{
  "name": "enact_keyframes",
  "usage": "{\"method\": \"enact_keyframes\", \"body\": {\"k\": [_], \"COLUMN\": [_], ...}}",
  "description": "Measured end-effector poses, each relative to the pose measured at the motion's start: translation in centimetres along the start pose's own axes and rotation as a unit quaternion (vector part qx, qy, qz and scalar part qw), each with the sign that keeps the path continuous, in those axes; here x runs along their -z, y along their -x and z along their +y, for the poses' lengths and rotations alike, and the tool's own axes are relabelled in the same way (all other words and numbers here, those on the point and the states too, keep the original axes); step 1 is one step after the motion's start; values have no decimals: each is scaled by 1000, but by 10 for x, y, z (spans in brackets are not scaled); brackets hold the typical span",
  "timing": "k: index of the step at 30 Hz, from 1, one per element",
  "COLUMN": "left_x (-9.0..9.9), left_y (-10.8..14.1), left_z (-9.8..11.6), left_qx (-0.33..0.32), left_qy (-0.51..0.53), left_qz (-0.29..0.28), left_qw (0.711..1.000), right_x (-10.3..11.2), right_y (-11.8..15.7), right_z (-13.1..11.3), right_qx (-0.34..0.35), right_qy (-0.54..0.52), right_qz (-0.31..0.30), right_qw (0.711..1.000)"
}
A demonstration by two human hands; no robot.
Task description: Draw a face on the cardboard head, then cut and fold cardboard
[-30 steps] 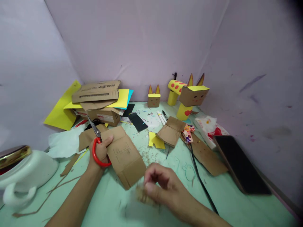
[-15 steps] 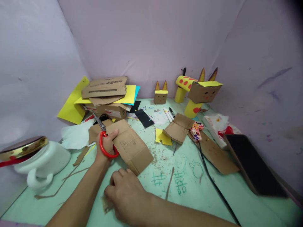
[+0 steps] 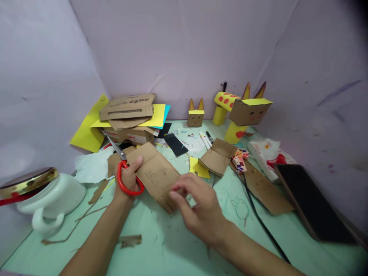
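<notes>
My left hand point(image 3: 128, 178) holds a brown cardboard piece point(image 3: 156, 172) by its left edge, thumb on top. Red-handled scissors point(image 3: 122, 188) hang around the same hand, their blades pointing up and left. At the cardboard's lower right corner, my right hand point(image 3: 198, 203) is closed with thumb and fingertips together, touching or just beside the edge. Faint pencil lines mark the cardboard's face. A small curled cardboard scrap point(image 3: 130, 240) lies on the table below it.
Cardboard and coloured sheets point(image 3: 126, 107) are piled at back left. A white mug point(image 3: 54, 195) stands left. Cardboard animal figures point(image 3: 250, 111) stand at the back. At right lie a phone point(image 3: 313, 203), a black cable point(image 3: 258, 218) and a folded cardboard piece point(image 3: 218, 155).
My right hand has moved up and right from the table to the cardboard's lower corner, leaving the curled scrap behind. The cardboard has shifted slightly left in my left hand.
</notes>
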State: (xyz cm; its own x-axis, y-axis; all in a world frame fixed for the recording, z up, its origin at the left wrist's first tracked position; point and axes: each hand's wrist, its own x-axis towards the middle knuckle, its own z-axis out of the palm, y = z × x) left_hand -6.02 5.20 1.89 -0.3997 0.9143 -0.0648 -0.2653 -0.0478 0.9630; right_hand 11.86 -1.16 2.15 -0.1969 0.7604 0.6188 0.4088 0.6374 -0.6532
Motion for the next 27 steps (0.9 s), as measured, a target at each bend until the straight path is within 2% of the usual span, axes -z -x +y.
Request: {"method": "enact_keyframes", "body": {"k": [2,4,6,8,9,10,13,15,19,21,23,25,27], "left_x": [-7,-15,-25,-35,-39,-44,-58,-70,-105,-123,-136,-140,-133], "left_y": [8,18,25,27,24,20,3,-7,-14,-13,-13,-14,-12], "left_z": [5,8,9,9,9,9,12,16,12,-1,-17,-33,-41], "left_qx": [20,37,42,29,17,0,-76,-142,-235,-248,-250,-252,-254], "left_qy": [-8,-25,-54,-98,-124,-152,-251,-324,-457,-510,-554,-594,-630], "left_qz": [-28,-61,-97,-126,-135,-137,-123,-103,-61,-50,-48,-50,-47], "left_qw": [999,997,993,987,983,979,957,930,855,822,793,762,733], "right_x": [15,23,25,23,22,21,24,31,47,52,53,52,50], "right_y": [-6,-10,-10,-9,-8,-7,-5,-6,-12,-15,-16,-17,-17], "right_z": [13,25,34,40,42,44,48,49,48,48,48,49,49], "right_qx": [-50,-156,-290,-366,-377,-376,-360,-343,-305,-289,-287,-295,-296], "right_qy": [23,-24,-167,-300,-334,-344,-318,-302,-322,-353,-371,-363,-355], "right_qz": [48,44,-1,-37,-30,-5,146,238,352,382,383,364,349], "right_qw": [997,986,942,880,863,860,865,857,824,804,796,805,815]}}
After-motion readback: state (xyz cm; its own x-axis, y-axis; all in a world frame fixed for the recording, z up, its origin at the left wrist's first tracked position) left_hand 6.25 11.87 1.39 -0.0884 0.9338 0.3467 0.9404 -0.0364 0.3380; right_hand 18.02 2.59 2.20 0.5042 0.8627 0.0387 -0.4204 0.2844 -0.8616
